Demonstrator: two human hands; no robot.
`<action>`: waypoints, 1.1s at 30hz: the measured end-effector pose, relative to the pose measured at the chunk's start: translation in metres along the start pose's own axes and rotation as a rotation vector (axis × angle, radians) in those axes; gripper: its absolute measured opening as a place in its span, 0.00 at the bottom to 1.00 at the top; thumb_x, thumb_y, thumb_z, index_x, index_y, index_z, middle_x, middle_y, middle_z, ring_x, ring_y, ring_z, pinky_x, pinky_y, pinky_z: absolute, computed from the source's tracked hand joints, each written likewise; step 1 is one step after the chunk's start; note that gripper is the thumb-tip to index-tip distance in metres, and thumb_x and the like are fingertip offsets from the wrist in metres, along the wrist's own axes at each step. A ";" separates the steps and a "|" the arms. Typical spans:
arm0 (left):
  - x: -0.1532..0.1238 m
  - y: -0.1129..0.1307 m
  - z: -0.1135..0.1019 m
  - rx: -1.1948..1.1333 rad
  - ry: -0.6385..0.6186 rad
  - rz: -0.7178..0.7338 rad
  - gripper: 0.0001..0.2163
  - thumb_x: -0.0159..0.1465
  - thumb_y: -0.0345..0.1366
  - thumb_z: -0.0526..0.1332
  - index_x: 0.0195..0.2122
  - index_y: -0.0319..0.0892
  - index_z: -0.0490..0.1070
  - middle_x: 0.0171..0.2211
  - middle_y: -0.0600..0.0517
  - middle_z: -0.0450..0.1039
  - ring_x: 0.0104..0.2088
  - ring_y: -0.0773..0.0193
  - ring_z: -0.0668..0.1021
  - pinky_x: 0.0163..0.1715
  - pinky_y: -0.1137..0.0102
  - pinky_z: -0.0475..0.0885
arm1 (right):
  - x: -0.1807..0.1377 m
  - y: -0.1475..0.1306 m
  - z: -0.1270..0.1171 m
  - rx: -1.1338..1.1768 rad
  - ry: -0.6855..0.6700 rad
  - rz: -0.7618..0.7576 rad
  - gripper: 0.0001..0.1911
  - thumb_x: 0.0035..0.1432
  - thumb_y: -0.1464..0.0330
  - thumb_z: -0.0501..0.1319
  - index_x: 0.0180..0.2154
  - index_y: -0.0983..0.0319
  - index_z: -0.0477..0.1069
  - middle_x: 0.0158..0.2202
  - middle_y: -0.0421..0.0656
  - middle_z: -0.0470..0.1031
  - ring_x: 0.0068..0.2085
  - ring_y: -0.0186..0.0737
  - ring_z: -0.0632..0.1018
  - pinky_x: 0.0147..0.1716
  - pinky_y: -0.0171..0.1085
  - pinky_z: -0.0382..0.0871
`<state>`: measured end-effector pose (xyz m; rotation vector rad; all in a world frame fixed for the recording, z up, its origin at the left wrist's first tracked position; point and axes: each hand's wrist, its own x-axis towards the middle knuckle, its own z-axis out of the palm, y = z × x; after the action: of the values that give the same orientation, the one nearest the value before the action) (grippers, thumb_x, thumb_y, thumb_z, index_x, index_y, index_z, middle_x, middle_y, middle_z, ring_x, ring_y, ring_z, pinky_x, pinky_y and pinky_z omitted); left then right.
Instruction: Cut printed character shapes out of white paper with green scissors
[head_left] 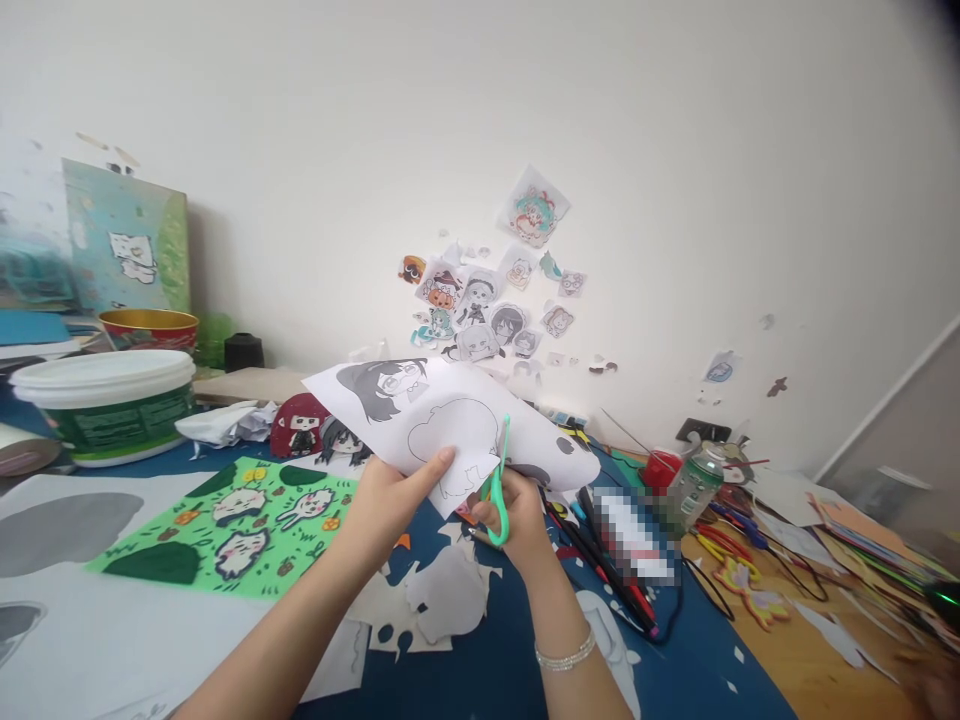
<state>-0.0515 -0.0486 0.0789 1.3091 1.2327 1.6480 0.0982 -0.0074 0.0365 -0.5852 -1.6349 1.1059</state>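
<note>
A white sheet of paper [450, 425] with drawn cartoon figures is held up above the table. My left hand [409, 490] grips its lower left edge, thumb on top and the other fingers hidden beneath. In my right hand [517, 510] is a pair of green scissors [499, 508], fingers closed round the handles. One blade shows upright at the sheet's right part, beside an outlined figure; the other blade is hidden by the paper. Below the hands lie paper offcuts [442, 595].
At left lie a green decorated sheet [281, 530] and a white-lidded tub [105, 405]. Markers [619, 570], a glass jar [697, 485] and a red cup [661, 470] stand or lie at right. Cut-out drawings [480, 295] are stuck on the wall. Papers [877, 525] are piled far right.
</note>
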 end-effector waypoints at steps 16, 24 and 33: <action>-0.001 0.001 -0.001 0.036 0.007 0.014 0.23 0.50 0.47 0.61 0.43 0.39 0.69 0.42 0.43 0.73 0.43 0.49 0.74 0.38 0.60 0.72 | -0.001 -0.004 0.003 -0.015 0.019 0.028 0.29 0.38 0.53 0.66 0.40 0.65 0.71 0.33 0.48 0.73 0.37 0.48 0.73 0.31 0.38 0.69; -0.002 0.006 -0.001 0.002 0.121 -0.020 0.24 0.47 0.47 0.64 0.43 0.39 0.69 0.43 0.42 0.73 0.43 0.48 0.74 0.38 0.60 0.72 | -0.002 0.004 0.001 0.045 -0.032 0.039 0.17 0.39 0.60 0.68 0.29 0.64 0.70 0.21 0.39 0.65 0.23 0.35 0.68 0.21 0.32 0.63; 0.001 0.005 -0.007 0.192 0.096 0.023 0.23 0.47 0.48 0.63 0.41 0.40 0.70 0.39 0.44 0.75 0.39 0.49 0.75 0.34 0.61 0.73 | -0.002 0.007 0.000 0.061 -0.025 0.089 0.20 0.39 0.60 0.68 0.33 0.64 0.70 0.22 0.39 0.64 0.24 0.35 0.66 0.19 0.31 0.63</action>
<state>-0.0585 -0.0508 0.0834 1.3762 1.4685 1.6586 0.0976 -0.0059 0.0298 -0.6114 -1.6035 1.2286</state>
